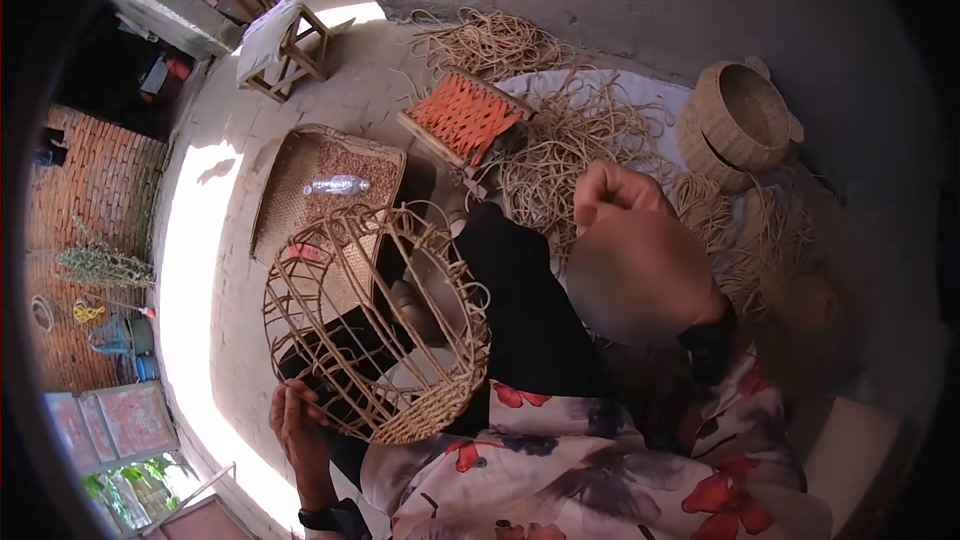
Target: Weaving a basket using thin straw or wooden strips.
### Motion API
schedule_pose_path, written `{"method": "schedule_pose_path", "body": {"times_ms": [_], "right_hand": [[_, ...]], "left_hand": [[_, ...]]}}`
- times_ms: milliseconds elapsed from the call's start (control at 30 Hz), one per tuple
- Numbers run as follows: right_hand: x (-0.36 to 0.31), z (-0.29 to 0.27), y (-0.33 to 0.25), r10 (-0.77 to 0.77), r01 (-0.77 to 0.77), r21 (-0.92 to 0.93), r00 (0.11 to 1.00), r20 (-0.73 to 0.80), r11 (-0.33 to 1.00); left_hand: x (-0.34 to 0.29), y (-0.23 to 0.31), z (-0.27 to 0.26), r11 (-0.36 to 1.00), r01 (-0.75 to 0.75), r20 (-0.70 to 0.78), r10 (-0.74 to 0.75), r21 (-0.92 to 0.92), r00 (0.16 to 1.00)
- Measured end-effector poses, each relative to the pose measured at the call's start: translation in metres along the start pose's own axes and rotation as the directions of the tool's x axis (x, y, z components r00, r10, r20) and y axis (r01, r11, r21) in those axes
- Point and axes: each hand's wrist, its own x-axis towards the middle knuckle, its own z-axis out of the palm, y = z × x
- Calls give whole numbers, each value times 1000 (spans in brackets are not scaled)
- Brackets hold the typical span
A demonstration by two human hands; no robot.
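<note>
An openwork basket (432,412) of tan cord rests tilted on my lap, its ribs spread wide and a tightly woven band along its near lower edge. My left hand (298,422) grips the basket's lower left edge with bent fingers. Raised to the right of the basket and apart from it, my right hand (625,190) has its fingers curled together. Whatever they may hold cannot be made out, and the wrist side of that hand is blurred. Behind it lies a tangled heap of tan cord (575,135) on a pale cloth (650,90).
A low stool (465,115) with an orange woven seat stands beyond my knees. A flat woven tray (285,175) holds small brown pieces and a clear plastic bottle (337,184). Finished-looking round baskets (715,145) sit at right. A wooden chair (270,40) stands far left.
</note>
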Motion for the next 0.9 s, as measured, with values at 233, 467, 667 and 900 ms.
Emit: {"method": "schedule_pose_path", "body": {"times_ms": [233,467,667,900], "right_hand": [[-24,-203,195,317,-319,112,718,-620,941],[-54,-199,337,496,-467,256,517,-697,846],[-18,-184,356,513,-300,416,515,-686,858],[-3,-146,379,322,-588,-327,736,-596,740]], "left_hand": [[1,-6,-6,994,103,-147,-96,39,984],[9,-15,-20,980,163,-186,-140,115,973],[15,-16,-28,962,213,-219,-174,170,960],[16,-15,-25,958,222,-185,-188,180,965]]}}
